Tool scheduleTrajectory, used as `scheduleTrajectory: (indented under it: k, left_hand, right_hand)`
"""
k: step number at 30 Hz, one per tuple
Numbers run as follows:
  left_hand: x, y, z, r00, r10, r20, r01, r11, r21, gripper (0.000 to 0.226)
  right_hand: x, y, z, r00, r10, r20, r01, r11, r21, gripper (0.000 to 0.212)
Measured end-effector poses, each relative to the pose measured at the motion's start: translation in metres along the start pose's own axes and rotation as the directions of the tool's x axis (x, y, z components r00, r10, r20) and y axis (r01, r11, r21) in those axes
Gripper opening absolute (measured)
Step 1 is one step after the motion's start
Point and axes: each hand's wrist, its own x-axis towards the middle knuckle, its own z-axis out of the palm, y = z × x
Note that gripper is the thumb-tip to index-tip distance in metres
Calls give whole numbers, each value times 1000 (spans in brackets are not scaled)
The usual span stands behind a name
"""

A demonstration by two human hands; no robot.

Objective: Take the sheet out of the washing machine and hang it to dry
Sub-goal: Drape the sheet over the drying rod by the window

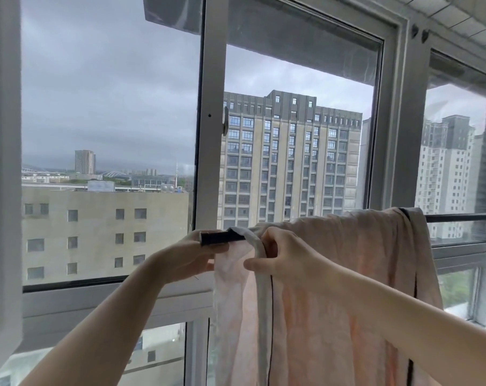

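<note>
Both bare arms reach forward: the left hand (193, 256) grips the dark end of the rail (221, 237), and the right hand (281, 257) curls round the sheet (333, 288) at its white edge. The pale pink sheet hangs draped over the rail, before the window (212, 135).

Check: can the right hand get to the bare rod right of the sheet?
Probably yes. The right hand grips the sheet near its left edge; the bare rod beyond shows nothing blocking it.
</note>
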Motion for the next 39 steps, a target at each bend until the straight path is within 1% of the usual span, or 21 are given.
scheduleTrajectory:
  k: [1, 4, 6, 7, 10, 11, 13, 15, 16, 18, 20, 21, 22, 24, 26, 28, 31, 33, 35, 37, 39]
  left_hand:
    - [-1, -1, -2, 1000, 3, -3, -3, 1000, -9, 45]
    - [-2, -3, -2, 1000, 15, -27, -16, 999, -36, 32]
    - [-1, -2, -2, 1000, 29, 7, -29, 998, -52, 31]
    - [0, -2, -2, 999, 33, 29, -31, 998, -61, 35]
    - [2, -8, -9, 990, 53, 130, -36, 991, -131, 75]
    - [4, -10, -9, 990, 54, 131, -36, 990, -135, 78]
    - [9, -14, -6, 998, 57, 39, -52, 994, -100, 68]
    - [15, -17, 0, 995, 84, -63, -89, 993, -81, 61]
    - [19, -17, 5, 990, 115, -85, -122, 989, -80, 54]
    - [25, -16, 16, 972, 178, -152, -190, 979, -68, 35]
    - [32, -15, 25, 923, 256, -288, -275, 961, -28, 26]
    - [36, -14, 28, 880, 313, -357, -335, 942, 1, 21]
    - [39, -11, 31, 834, 369, -411, -392, 920, 32, 18]
    - [45, -4, 35, 754, 427, -499, -451, 889, 80, 15]
    - [48, 0, 36, 692, 434, -577, -461, 881, 111, 13]
    - [45, -2, 35, 653, 460, -601, -444, 876, 187, 16]
    - [32, -16, 34, 662, 479, -576, -361, 878, 316, 14]
    - [20, -29, 37, 677, 447, -585, -262, 889, 376, 14]
    - [11, -41, 44, 710, 456, -536, -157, 845, 511, 15]
    - [3, -51, 55, 746, 465, -477, -113, 794, 598, 17]
    - [-3, -59, 64, 752, 476, -457, -117, 778, 617, 18]
  right_hand:
    - [1, 3, 0, 1000, 12, -7, -12, 1000, 15, 23]
    - [2, 11, 1, 998, 37, -52, -39, 999, -33, 19]
    - [2, 14, 2, 996, 54, -76, -58, 997, -55, 22]
    - [1, 15, 3, 994, 54, -90, -63, 993, -101, 24]
    - [-3, 21, 8, 995, 34, -93, -60, 953, -297, 20]
    - [-5, 23, 10, 995, 33, -90, -62, 939, -338, 17]
    - [-9, 27, 11, 992, 23, -124, -70, 916, -395, 12]
    - [-11, 31, 5, 981, 26, -192, -113, 884, -454, 7]
    - [-12, 34, 0, 971, 35, -234, -148, 863, -483, 8]
    - [-12, 43, -9, 949, 50, -310, -221, 808, -546, 18]
    - [-12, 49, -18, 928, 40, -371, -263, 776, -573, 28]
    - [-11, 49, -22, 921, 26, -390, -260, 785, -562, 30]
    - [-10, 47, -26, 913, -8, -409, -240, 799, -551, 26]
    - [-5, 37, -33, 885, -121, -449, -174, 810, -560, 19]
    - [-5, 21, -35, 855, -247, -457, -88, 798, -596, 17]
    - [-11, 11, -28, 849, -348, -398, 0, 753, -658, 17]
    - [-25, 16, -2, 883, -416, -218, 103, 623, -775, 25]
    - [-33, 23, 14, 902, -390, -184, 126, 647, -752, 26]
    - [-38, 30, 28, 916, -342, -209, 119, 730, -673, 27]
    - [-39, 35, 41, 928, -270, -256, 112, 859, -500, 30]
    - [-40, 41, 55, 943, -177, -281, 105, 961, -255, 37]
